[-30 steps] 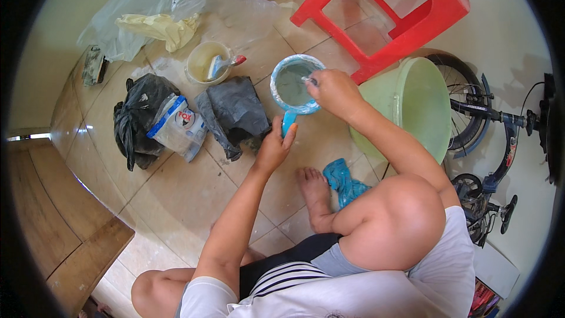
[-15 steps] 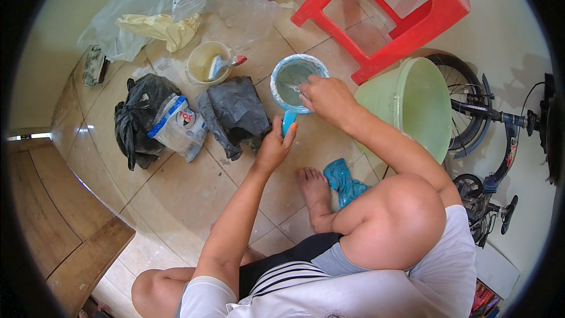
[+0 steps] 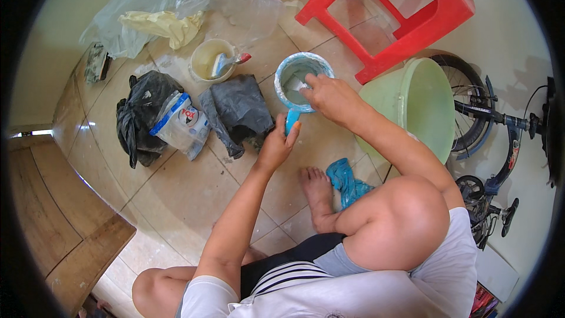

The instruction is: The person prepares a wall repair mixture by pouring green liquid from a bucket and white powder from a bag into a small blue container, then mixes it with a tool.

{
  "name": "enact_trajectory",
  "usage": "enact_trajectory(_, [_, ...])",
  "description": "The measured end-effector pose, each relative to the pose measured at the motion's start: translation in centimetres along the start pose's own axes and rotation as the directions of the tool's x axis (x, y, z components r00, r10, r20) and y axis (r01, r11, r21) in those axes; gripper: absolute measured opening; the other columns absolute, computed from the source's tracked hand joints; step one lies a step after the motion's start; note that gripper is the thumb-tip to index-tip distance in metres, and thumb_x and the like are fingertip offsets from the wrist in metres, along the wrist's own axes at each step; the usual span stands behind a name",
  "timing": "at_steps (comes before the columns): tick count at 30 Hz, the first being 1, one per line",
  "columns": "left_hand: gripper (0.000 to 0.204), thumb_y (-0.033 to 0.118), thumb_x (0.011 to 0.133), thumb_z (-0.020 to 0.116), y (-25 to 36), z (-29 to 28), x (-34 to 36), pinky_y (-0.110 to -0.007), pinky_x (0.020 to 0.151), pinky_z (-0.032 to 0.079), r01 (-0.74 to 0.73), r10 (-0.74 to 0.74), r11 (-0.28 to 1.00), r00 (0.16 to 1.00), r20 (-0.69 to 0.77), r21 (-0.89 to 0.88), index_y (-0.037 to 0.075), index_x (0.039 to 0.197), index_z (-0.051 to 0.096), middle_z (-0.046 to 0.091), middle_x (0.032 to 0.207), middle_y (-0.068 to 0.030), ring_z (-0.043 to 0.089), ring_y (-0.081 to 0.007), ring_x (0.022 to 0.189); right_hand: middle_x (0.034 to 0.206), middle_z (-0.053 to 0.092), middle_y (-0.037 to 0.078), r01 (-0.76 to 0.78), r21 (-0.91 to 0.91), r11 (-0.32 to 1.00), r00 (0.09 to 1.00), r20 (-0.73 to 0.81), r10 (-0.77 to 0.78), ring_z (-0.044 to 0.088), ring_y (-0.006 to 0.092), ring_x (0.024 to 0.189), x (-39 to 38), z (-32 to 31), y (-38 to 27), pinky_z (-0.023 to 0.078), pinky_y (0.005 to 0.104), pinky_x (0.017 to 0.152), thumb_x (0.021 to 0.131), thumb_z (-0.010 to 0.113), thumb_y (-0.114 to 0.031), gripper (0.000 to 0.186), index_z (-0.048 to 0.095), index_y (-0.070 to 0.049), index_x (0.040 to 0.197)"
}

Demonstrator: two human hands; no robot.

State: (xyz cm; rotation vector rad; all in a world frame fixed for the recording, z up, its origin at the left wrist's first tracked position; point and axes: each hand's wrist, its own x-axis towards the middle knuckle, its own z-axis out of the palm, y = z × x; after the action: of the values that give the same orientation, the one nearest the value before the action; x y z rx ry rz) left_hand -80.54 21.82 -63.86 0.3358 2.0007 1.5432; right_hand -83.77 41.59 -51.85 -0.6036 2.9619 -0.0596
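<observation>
My left hand (image 3: pixel 275 146) is closed around the handle of a blue dipper (image 3: pixel 292 119), its rim smeared with white. Greyish-white paste (image 3: pixel 291 85) coats the inside of the dipper. My right hand (image 3: pixel 331 98) reaches over the dipper's right rim, fingers pinched together on a small pale thing inside; its kind is hidden by the fingers. To the dipper's left, a paintbrush (image 3: pixel 222 65) with a red-tipped handle rests in a small cream tub (image 3: pixel 196 68). A dark grey plastic bag (image 3: pixel 238 106) lies on the floor nearer to me.
A red plastic stool (image 3: pixel 376 62) and a big pale green bucket (image 3: pixel 382 97) stand on the right, with a bicycle (image 3: pixel 500 119) beyond. Blue cloth or plastic (image 3: pixel 346 184) lies by my foot. Left are a black bag (image 3: pixel 141 115) and a white-and-blue packet (image 3: pixel 183 123).
My right hand's fingers have shifted slightly within the dipper, baring more of the pale thing. My left hand keeps its hold on the handle. The whole view has moved a little.
</observation>
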Motion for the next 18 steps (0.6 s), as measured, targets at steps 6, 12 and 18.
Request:
enact_trajectory(6, [0.043,0.038,0.103,0.053,0.2,-0.3,0.1,-0.047,0.073,0.05,0.017,-0.018,0.999,0.999,0.031,0.03,0.005,0.128,0.043,0.063,0.091,-0.0275,0.066,-0.0461,0.088,0.101,0.058,0.014,-0.014,-0.021,1.0,0.994,0.111,0.016,0.064,0.0328,0.093,-0.5,-2.2,1.4,0.054,0.0455,0.073,0.081,0.067,-0.012,0.027,0.071,-0.007,0.107])
enact_trajectory(12, [0.041,0.038,0.102,0.054,0.9,0.0,0.0,-0.048,0.073,0.05,-0.016,0.016,1.0,1.0,0.016,0.021,0.006,0.126,0.043,0.063,0.091,-0.0275,0.064,-0.0477,0.088,0.1,0.058,0.015,-0.095,0.01,0.995,0.995,-0.031,0.095,0.065,0.0328,0.092,0.1,-1.4,1.9,0.054,0.0458,0.073,0.083,0.065,-0.012,0.026,0.071,-0.008,0.108])
enact_trajectory(18, [0.039,0.038,0.102,0.053,1.0,-0.3,-0.1,-0.048,0.072,0.049,0.012,-0.013,0.999,1.0,0.022,0.039,0.006,0.123,0.043,0.063,0.09,-0.0273,0.064,-0.0484,0.087,0.099,0.058,0.015,0.049,0.04,0.998,0.997,0.064,-0.052,0.065,0.0325,0.091,-0.2,-0.4,0.9,0.054,0.0461,0.073,0.085,0.066,-0.015,0.022,0.071,-0.007,0.104])
